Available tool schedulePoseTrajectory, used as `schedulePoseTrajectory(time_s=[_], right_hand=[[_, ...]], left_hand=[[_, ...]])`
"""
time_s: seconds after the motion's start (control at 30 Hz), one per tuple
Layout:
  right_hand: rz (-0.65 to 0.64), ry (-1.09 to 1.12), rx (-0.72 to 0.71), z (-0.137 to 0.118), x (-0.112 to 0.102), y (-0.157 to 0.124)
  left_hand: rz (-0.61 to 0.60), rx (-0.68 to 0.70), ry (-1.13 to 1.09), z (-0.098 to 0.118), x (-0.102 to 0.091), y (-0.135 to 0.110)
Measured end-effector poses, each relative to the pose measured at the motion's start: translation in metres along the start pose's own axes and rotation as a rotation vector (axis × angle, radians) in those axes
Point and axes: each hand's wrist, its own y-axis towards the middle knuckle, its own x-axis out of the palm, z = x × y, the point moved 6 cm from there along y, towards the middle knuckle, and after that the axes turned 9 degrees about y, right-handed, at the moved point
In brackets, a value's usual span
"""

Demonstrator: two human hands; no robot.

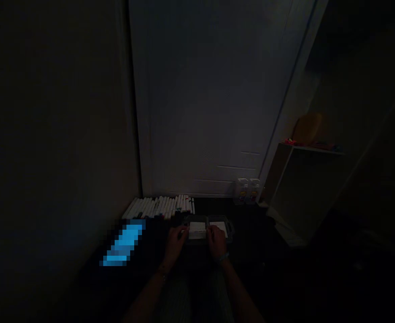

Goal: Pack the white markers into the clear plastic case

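The scene is very dark. Before me on the black tabletop lies an open clear plastic case (230, 231) with white contents in its two sections. My left hand (175, 241) is closed at its left side, fingertips pinched together. At the other end, my right hand (217, 241) is also closed, thumb and fingers bent. A slim white piece (198, 231) with faint marks spans between the fingertips of both hands, over the case's left section. Too little light shows whether it is a marker or a card edge.
A row of white markers (164, 207) lies along the back left. A blurred bright blue screen (125, 242) sits at left. Two clear packages (247, 191) stand at the back right against the white panel (204, 98). A box-like shelf (308, 193) rises on the right.
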Motion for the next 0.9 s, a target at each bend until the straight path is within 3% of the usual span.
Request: schedulePoseTrajectory(time_s=[0.33, 0.67, 0.9], right_hand=[[0.011, 0.046, 0.035, 0.003, 0.0, 0.0], [0.049, 0.06, 0.054, 0.008, -0.001, 0.001], [0.061, 0.13, 0.036, 0.003, -0.003, 0.001]], left_hand=[[0.007, -0.022, -0.003, 0.0, -0.001, -0.001], [-0.088, 0.032, -0.006, 0.013, -0.001, -0.003], [-0.061, -0.026, -0.044, 0.004, 0.001, -0.001]])
